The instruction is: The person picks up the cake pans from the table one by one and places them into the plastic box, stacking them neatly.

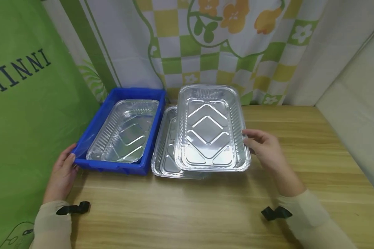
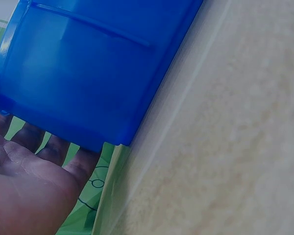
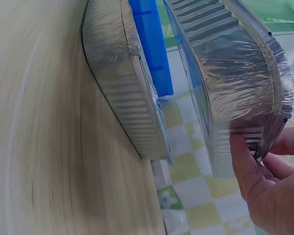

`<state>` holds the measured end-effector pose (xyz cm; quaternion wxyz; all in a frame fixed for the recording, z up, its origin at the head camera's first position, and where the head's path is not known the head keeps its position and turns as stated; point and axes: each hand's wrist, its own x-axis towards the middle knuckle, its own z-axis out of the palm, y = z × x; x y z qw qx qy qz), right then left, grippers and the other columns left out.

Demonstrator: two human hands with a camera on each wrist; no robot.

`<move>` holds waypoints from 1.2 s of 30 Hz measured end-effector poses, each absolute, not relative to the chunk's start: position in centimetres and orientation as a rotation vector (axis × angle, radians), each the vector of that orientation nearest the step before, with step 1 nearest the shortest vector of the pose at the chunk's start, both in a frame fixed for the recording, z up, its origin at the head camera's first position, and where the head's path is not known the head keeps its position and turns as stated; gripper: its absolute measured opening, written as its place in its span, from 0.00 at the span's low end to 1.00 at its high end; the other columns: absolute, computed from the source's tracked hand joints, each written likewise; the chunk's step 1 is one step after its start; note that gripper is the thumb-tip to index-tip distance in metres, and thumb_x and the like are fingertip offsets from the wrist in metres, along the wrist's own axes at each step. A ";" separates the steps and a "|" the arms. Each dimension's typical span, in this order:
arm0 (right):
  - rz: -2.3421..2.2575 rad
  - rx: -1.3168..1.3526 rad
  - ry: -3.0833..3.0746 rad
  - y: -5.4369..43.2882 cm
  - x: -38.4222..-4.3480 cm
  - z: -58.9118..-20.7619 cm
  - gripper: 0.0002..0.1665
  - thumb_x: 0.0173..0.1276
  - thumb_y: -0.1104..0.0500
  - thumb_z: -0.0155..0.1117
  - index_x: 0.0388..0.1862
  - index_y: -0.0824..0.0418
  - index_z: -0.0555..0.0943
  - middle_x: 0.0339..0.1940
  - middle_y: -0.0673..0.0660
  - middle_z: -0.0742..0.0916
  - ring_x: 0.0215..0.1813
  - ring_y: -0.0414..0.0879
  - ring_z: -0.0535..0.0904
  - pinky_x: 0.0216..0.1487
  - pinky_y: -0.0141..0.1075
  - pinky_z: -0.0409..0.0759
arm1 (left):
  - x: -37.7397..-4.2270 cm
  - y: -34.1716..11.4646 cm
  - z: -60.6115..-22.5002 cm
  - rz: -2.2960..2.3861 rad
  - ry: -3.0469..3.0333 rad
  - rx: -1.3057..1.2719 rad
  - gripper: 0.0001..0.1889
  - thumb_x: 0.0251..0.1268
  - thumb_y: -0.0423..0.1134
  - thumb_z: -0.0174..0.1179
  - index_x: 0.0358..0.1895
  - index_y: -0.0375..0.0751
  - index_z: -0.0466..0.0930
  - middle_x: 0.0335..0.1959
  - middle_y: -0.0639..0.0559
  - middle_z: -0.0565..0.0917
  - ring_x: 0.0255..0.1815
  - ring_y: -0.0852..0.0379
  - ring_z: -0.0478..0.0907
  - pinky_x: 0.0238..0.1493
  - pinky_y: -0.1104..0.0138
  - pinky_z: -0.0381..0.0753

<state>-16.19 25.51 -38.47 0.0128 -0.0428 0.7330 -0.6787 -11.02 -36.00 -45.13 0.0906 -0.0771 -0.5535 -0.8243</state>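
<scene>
My right hand (image 1: 266, 148) pinches the right rim of an aluminium foil pan (image 1: 207, 119). In the right wrist view, that pan (image 3: 235, 73) hangs above the table, its ribbed outer wall facing the camera. A second foil pan (image 1: 162, 160) stands on the table, partly hidden under the raised one. At the near left corner of a blue plastic bin (image 1: 112, 166), my left hand (image 1: 63, 169) grips the edge with the thumb in front. The left wrist view shows the fingers behind the bin's wall (image 2: 83, 73). Another foil pan (image 1: 127, 133) lies inside the bin.
The pans and bin stand on a wood-grain table (image 1: 174, 211). Behind them hangs a patterned curtain (image 1: 199, 52), close to their far ends. Green fabric (image 1: 25, 121) borders the left side, and a pale wall (image 1: 358, 90) borders the right.
</scene>
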 end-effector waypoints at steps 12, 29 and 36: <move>-2.103 -0.169 2.254 23.3 -17.0 -38.6 0.23 0.71 0.67 0.60 0.61 0.77 0.72 0.50 0.63 0.82 0.45 0.42 0.82 0.49 0.34 0.83 | -11.1 -35.9 -45.1 -2.432 -1.690 -0.211 0.24 0.79 0.33 0.44 0.75 0.39 0.58 0.64 0.47 0.68 0.60 0.60 0.72 0.55 0.74 0.75; -2.124 -0.192 2.180 19.5 -17.7 -39.1 0.22 0.69 0.69 0.60 0.60 0.75 0.74 0.55 0.71 0.79 0.46 0.44 0.82 0.48 0.36 0.84 | -11.3 -35.5 -45.3 -2.383 -1.720 -0.190 0.25 0.79 0.35 0.45 0.75 0.37 0.56 0.63 0.50 0.70 0.58 0.61 0.72 0.52 0.76 0.76; -2.160 -0.194 2.128 18.1 -17.5 -39.2 0.21 0.69 0.69 0.60 0.60 0.75 0.74 0.56 0.69 0.79 0.44 0.45 0.82 0.46 0.36 0.85 | -11.3 -35.5 -45.2 -2.425 -1.672 -0.201 0.25 0.79 0.33 0.45 0.75 0.37 0.56 0.64 0.50 0.69 0.61 0.60 0.72 0.57 0.74 0.75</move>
